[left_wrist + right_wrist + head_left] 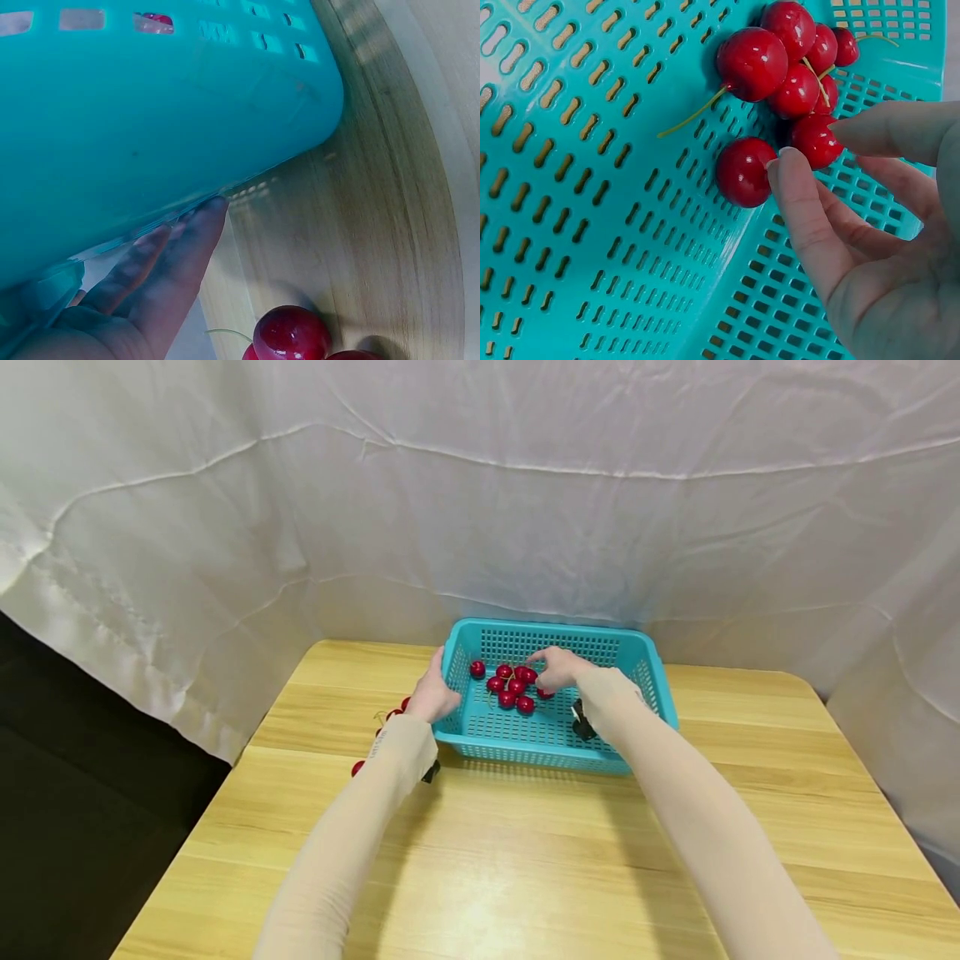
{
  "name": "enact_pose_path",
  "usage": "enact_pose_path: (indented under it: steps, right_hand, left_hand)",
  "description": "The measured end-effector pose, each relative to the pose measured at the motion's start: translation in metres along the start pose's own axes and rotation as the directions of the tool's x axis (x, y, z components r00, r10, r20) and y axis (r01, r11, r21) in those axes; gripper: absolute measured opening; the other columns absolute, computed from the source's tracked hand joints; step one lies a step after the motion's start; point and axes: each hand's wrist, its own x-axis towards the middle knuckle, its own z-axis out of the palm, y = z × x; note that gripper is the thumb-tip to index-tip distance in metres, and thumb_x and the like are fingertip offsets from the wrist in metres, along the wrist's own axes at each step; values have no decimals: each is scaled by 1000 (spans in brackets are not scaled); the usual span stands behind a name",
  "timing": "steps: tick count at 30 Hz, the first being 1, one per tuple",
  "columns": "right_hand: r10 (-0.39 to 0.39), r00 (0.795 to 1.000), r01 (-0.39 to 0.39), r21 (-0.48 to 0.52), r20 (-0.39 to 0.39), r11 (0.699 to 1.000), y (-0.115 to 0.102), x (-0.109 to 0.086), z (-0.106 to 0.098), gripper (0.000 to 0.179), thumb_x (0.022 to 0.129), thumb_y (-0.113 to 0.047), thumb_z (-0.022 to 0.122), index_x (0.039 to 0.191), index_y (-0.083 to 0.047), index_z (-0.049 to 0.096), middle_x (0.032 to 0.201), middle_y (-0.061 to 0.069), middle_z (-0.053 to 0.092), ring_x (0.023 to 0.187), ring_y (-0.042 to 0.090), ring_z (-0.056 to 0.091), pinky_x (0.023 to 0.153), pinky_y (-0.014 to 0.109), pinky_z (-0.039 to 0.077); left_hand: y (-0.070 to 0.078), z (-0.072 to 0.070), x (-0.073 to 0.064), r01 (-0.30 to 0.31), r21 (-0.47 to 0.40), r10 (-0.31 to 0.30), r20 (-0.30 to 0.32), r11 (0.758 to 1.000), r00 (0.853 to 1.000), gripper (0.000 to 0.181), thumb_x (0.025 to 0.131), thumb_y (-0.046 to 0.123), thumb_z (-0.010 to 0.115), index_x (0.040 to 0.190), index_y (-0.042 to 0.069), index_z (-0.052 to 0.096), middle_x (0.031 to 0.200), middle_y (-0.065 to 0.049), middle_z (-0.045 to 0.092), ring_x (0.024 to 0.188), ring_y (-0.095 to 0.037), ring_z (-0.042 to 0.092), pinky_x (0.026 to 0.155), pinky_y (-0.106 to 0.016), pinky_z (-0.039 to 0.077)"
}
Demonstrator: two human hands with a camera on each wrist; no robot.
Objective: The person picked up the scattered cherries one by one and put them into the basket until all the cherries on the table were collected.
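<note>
- Your left hand (pixel 432 695) grips the short left wall of the blue basket (pixel 540 750), thumb over the rim, fingers stretched along the outside
- Just left of that hand, loose cherries (pixel 359 768) lie on the wooden table (pixel 510 860), some partly hidden behind your wrist in the head view
- Your left sleeve (pixel 337 852) slants up and to the right from the bottom of the head view
- Before you, the basket's long axis runs left to right, its right end turned slightly towards you
- Inside it, mostly left of centre, the gathered cherries (pixel 507 700) sit close together; one stem (pixel 694 114) points to the lower left of the right wrist view
- Your right hand (pixel 557 667) reaches down into the basket, fingers towards the left; thumb and forefinger stand at either side of one cherry (pixel 816 142), but whether they pinch it I cannot tell
- Another cherry (pixel 742 172) lies right by your thumb tip
- Your right sleeve (pixel 697 802) slants up and to the left, across the basket's near right corner
</note>
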Motion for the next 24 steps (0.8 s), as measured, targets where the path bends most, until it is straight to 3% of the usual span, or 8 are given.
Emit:
enact_pose_path:
  steps: [3, 6, 8, 10, 14, 17, 21, 24]
  right_hand:
    - [15, 1000, -15, -16, 16, 1000, 0, -1, -1, 53, 95, -5, 50, 148, -9, 50, 139, 20, 55, 59, 10, 38, 72, 37, 50]
    - [27, 999, -26, -14, 25, 1000, -1, -4, -2, 46, 97, -6, 51, 143, -7, 55, 156, 20, 42, 87, 17, 61, 92, 42, 56]
    - [28, 999, -28, -19, 28, 999, -1, -6, -3, 45, 97, -7, 52, 142, -7, 56, 159, 20, 38, 110, 24, 63, 99, 45, 55]
    - [29, 999, -29, -9, 33, 1000, 0, -7, -4, 45, 97, -6, 51, 142, -7, 56, 160, 20, 36, 121, 30, 61, 101, 46, 55]
    - [11, 999, -11, -11, 31, 1000, 4, -11, -7, 46, 97, -8, 51, 142, -6, 56, 158, 21, 39, 121, 31, 61, 99, 46, 56]
    - [-31, 999, 32, -20, 3, 999, 5, -21, -14, 46, 96, -9, 49, 142, -6, 56, 149, 22, 50, 116, 31, 59, 87, 43, 53]
    - [-105, 992, 105, -6, -73, 994, 9, -40, -27, 42, 98, -11, 48, 139, -6, 56, 133, 22, 62, 104, 28, 61, 80, 41, 49]
    - [-141, 980, 146, 26, -141, 989, 15, -56, -37, 40, 100, -12, 48, 137, -5, 57, 125, 22, 65, 97, 27, 65, 85, 43, 55]
  left_hand:
    - [0, 0, 1, 3, 1, -3, -1, 1000, 1000, 106, 88, -4, 67, 162, 36, 2, 161, -11, 37, 141, -41, 45, 106, -67, 43]
    - [0, 1, 1, 9, 4, -9, 2, 1000, 1000, 106, 88, -3, 68, 161, 37, 2, 161, -11, 37, 140, -41, 46, 106, -68, 43]
    - [0, 1, 2, 12, 4, -12, 7, 1000, 1000, 107, 88, -2, 68, 161, 38, 2, 161, -10, 37, 140, -41, 46, 105, -68, 43]
    - [0, 1, 2, 14, 5, -14, 9, 1000, 1000, 107, 89, -2, 69, 161, 38, 1, 161, -10, 37, 140, -41, 46, 105, -68, 43]
    - [1, 1, 3, 13, -1, -13, 11, 1000, 1000, 106, 89, -4, 66, 161, 37, 2, 160, -12, 38, 140, -41, 46, 105, -68, 43]
    - [1, 1, 4, 13, -6, -13, 13, 1000, 1000, 104, 88, -7, 63, 162, 36, 3, 159, -15, 39, 139, -42, 47, 105, -68, 44]
    - [0, 0, 5, 21, -1, -21, 14, 1000, 1000, 103, 89, -6, 63, 162, 35, 3, 159, -15, 38, 139, -41, 46, 105, -68, 44]
    - [0, -1, 5, 27, 0, -27, 16, 1000, 999, 104, 89, -5, 64, 162, 36, 2, 161, -14, 36, 140, -41, 45, 105, -68, 44]
